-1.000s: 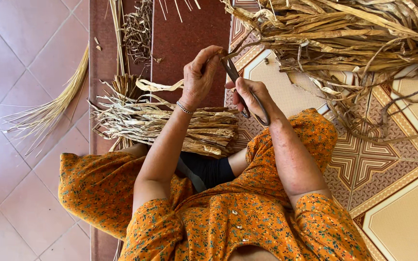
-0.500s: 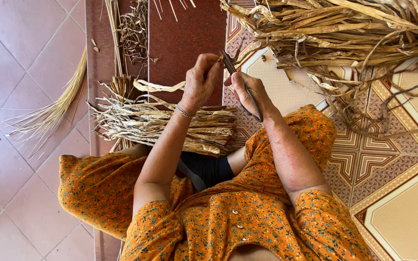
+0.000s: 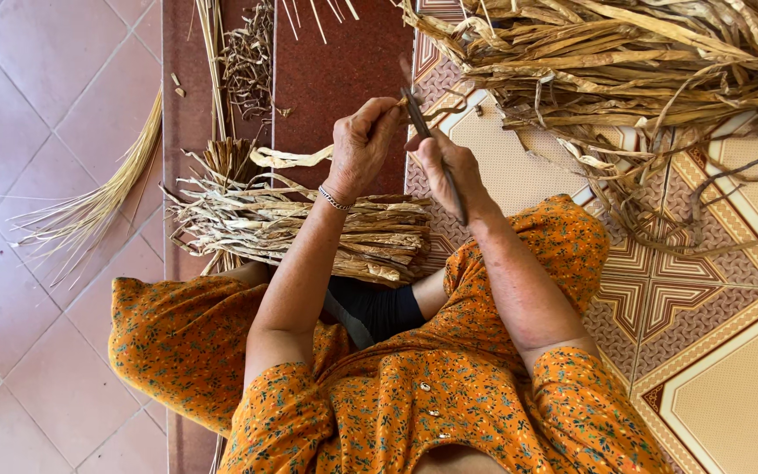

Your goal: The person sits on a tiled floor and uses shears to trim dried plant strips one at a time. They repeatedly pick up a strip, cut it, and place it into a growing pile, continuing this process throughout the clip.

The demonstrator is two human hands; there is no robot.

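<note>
left hand [image 3: 363, 145] is pinching one end of a thin dark strip [image 3: 436, 154], fingers closed together on it near the top. right hand [image 3: 449, 171] is clamping the same strip lower down, thumb pressing it against the palm side, so the strip is running diagonally between both hands, held up above the lap. a bracelet [image 3: 335, 200] is sitting on the left wrist.

just below the hands a bundle of dried leaf strips [image 3: 309, 224] is lying across the lap, sticking out to the left. a big loose pile of dried stalks [image 3: 625, 70] is spreading over the far right, on the patterned tile floor [image 3: 730, 404]. a pale grass sheaf [image 3: 98, 206] is lying on the pink tiles at left. orange floral dress [image 3: 396, 404] is filling the near part of the view.

risk, as a judgement: the strip is looking brittle and is being held tight at two points, so too much pull or twist could be snapping it between the hands. the left pinch is only at the tip, so it could be slipping out. the lap bundle is overhanging left and could be sliding off if the knees shift.
</note>
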